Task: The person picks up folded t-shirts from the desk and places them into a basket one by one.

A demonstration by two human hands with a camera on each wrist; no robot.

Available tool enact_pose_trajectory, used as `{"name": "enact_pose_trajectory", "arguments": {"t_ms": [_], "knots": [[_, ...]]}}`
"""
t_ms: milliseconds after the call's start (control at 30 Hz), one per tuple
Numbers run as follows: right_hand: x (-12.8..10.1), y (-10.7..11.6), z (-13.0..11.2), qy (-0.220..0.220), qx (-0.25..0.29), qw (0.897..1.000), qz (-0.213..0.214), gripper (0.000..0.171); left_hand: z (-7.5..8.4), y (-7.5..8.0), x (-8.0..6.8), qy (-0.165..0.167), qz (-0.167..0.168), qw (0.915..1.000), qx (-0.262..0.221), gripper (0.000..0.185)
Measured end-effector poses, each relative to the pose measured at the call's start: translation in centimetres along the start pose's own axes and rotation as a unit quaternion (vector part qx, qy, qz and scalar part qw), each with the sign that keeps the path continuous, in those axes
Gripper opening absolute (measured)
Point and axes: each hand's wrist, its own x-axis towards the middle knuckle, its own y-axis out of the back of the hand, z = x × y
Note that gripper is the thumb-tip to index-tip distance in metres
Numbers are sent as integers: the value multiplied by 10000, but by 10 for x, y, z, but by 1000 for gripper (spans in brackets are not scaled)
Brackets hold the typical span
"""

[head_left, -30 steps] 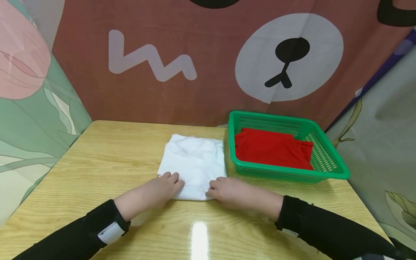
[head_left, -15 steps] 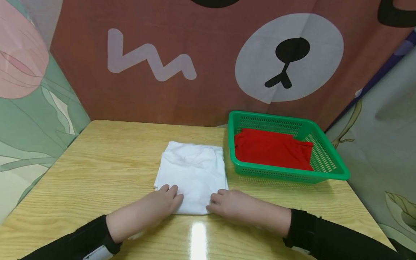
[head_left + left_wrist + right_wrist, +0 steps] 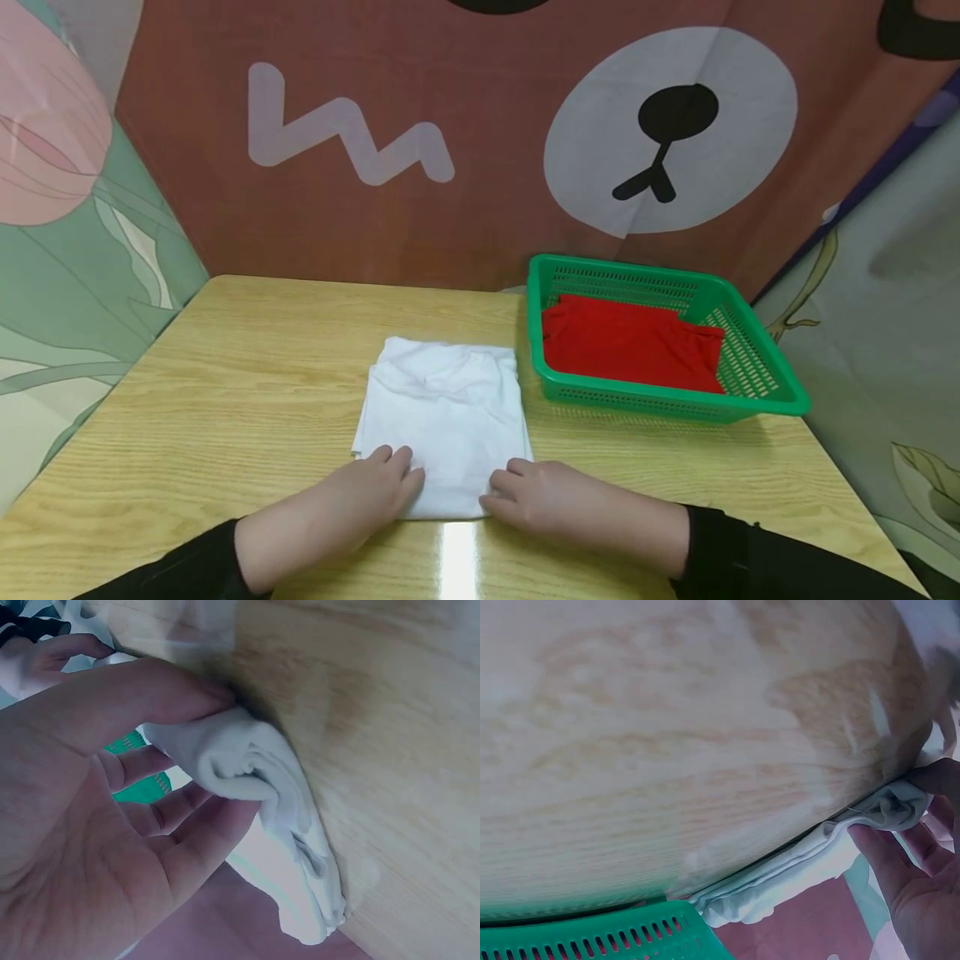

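Note:
A folded white garment [image 3: 442,417] lies flat on the wooden table, its layered edge turned toward me. At its near left corner my left hand [image 3: 378,483] pinches the fold; the left wrist view shows the thumb under and the fingers over the rolled layers of white cloth [image 3: 247,761]. The near right corner is gripped by my right hand [image 3: 536,496]. In the right wrist view, thumb and fingers of the right hand [image 3: 922,855] close on the end of the cloth [image 3: 795,862].
A green plastic basket [image 3: 637,400] stands at the back right of the table [image 3: 262,375], with a folded red garment [image 3: 630,342] inside. Behind the table hangs a brown cloth [image 3: 360,225] with a cartoon face. Patterned hangings cover both sides.
Both hands have drawn the white garment across the table toward me, keeping hold of its near corners. The basket and the red garment have stayed put.

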Motion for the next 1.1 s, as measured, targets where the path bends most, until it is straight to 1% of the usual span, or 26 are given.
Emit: {"name": "enact_pose_trajectory", "arguments": {"t_ms": [133,200,267,367,467,500,600,700,800,900,933,1000,1100], "knots": [[-1,-1,-1,0,-24,10000,-45,30,1,-1,0,-6,50,10000,86,56],[-1,-1,-1,13,-73,9999,-126,31,1,0,0,-9,10,10000,33,56],[-1,-1,-1,10,-94,9997,-215,31,-1,1,-1,15,-71,9998,-172,55],[-1,0,-1,-51,-66,9995,-304,31,-4,5,-2,62,-232,9975,-664,58],[2,3,1,-185,-42,9996,-222,24,-8,10,-4,161,-421,9919,-1191,62],[3,4,1,-229,-27,9996,-175,22,-10,13,-4,193,-439,9902,-1315,64],[8,7,4,-388,-2,9992,-88,21,-13,18,-4,322,-428,9874,-1492,69],[16,10,8,-572,106,9982,-163,28,-19,25,-2,464,-267,9889,-1389,65],[25,10,16,-810,118,9964,-216,29,-31,30,1,706,-49,9893,-1273,60],[34,9,27,-1031,32,9945,-192,29,-49,31,5,1019,199,9857,-1329,50],[37,8,30,-1116,7,9935,-221,30,-56,30,7,1130,296,9834,-1391,46],[43,6,38,-1333,85,9906,-277,32,-71,29,10,1355,390,9774,-1574,42],[53,3,52,-1740,365,9832,-414,36,-93,22,16,1621,416,9681,-1865,41]]}}
